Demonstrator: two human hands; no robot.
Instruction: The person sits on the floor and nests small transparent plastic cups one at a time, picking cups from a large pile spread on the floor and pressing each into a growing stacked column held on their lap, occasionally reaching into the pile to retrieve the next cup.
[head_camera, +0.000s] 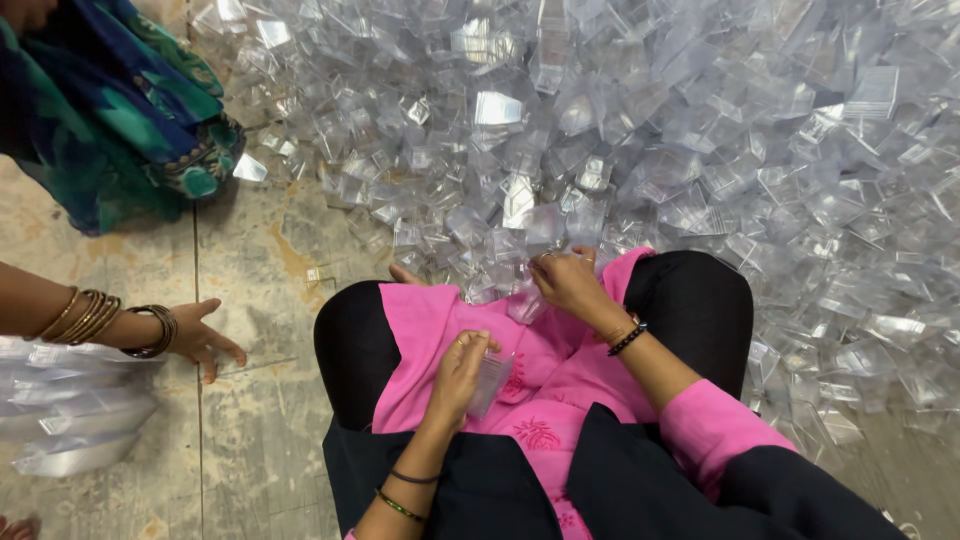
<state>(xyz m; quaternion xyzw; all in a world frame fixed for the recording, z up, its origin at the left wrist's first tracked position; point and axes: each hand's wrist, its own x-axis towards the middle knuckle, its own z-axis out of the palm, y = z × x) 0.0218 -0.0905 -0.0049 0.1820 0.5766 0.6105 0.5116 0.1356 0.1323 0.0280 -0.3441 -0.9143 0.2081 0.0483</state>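
A worn, stained stone floor (250, 400) fills the head view, its upper part buried under a huge heap of clear plastic boxes (700, 130). The person sits with a pink garment (550, 370) over the lap. The left hand (462, 372) has its grip closed on a small clear plastic box (492, 382), glossy and see-through, held against the lap. The right hand (568, 282) pinches another clear piece (525, 300) at the heap's edge. A co-worker's bangled hand (195, 338) rests on the floor nearby.
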